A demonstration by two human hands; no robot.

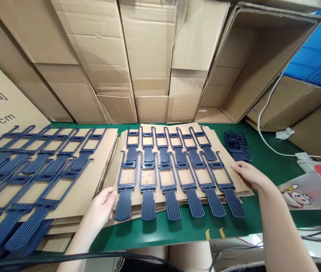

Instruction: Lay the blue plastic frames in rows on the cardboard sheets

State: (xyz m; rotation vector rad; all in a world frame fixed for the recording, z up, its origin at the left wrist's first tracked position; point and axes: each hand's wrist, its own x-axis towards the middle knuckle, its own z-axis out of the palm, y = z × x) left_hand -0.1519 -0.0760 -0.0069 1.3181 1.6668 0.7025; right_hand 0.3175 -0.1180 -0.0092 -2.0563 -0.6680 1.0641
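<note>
Two rows of dark blue plastic frames with ribbed paddle ends lie side by side on a brown cardboard sheet, which tops a stack of such sheets. The front row's ribbed ends stick out past the sheet's near edge. At the near left corner, my left hand is closed on the sheet's edge, its fingertips partly hidden. Thumb on top, my right hand grips the right edge, with its other fingers partly under the cardboard.
Another stack of cardboard and blue frames stands at left. Several loose blue parts lie on the green table at right, near a white cable and a printed plastic bag. Cardboard boxes line the back; a black cable crosses in front.
</note>
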